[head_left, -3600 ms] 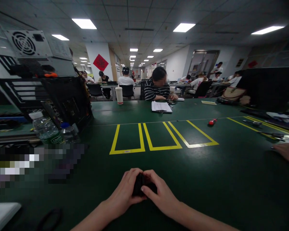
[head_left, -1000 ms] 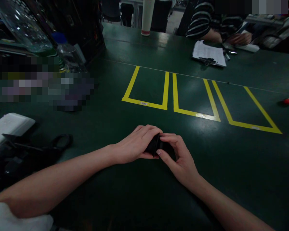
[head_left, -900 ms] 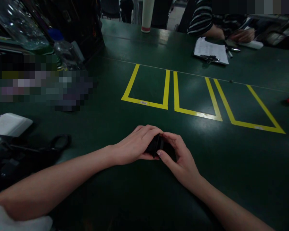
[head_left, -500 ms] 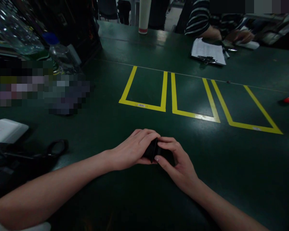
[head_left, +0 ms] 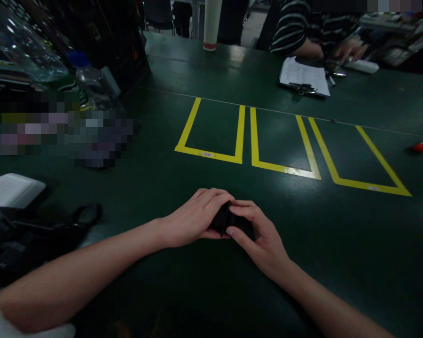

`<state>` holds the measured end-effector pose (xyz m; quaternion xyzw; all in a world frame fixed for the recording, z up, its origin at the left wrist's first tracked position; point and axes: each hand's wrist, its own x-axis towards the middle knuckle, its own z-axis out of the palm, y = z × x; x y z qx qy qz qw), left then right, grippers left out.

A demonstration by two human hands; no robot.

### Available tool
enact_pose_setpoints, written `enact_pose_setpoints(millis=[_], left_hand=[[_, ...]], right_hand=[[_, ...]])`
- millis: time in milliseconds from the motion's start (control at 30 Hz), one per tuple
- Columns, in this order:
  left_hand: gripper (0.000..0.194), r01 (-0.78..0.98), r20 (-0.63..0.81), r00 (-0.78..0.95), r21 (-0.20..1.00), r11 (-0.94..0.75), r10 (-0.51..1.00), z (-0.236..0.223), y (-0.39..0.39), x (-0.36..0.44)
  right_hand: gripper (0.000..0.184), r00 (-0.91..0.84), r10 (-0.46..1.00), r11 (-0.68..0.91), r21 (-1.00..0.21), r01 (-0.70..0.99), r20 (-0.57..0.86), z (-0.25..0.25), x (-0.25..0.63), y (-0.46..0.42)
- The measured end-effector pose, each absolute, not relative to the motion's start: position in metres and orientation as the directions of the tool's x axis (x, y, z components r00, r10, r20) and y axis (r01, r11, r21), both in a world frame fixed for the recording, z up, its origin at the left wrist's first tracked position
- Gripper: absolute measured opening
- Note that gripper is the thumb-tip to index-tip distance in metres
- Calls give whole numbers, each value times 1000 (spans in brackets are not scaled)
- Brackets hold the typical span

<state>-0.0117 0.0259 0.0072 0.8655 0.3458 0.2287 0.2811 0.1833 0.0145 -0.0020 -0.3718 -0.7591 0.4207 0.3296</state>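
A small black object with a thin raised rim (head_left: 224, 219) is held between my two hands, low over the dark green table (head_left: 211, 286). My left hand (head_left: 195, 216) is wrapped over its left side, with the thumb below. From the right, my right hand (head_left: 262, 234) grips it between thumb and fingertips. Much of the object is covered by my fingers, and its kind cannot be made out.
Three yellow tape outlines (head_left: 211, 156) mark the table ahead. At left lie a white box (head_left: 16, 192), black cables (head_left: 86, 215) and bottles (head_left: 91, 84). Across the table are a clipboard with paper (head_left: 305, 75), a tall cup (head_left: 210, 23) and a person's striped sleeve (head_left: 291, 28).
My hands keep the same hold on the black object, nearly still. The view has shifted slightly. Across the table, the other person's hand has moved a little.
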Motion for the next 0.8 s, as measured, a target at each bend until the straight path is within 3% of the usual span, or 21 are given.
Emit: enact_pose_setpoints(millis=[233,500,800], left_hand=[[63,477,181,657,651,-590,732,10,25,-12],[62,481,173,664,646,-592,727,12,25,-11],[62,495,169,657,639,-589,735,10,25,-11]], right_hand=[[35,-481,872,283,-892,352,86,2,181,16],[29,-523,829,403,-859,316,197,1,185,14],[34,-490,868,270,-906,325,83,3,181,15]])
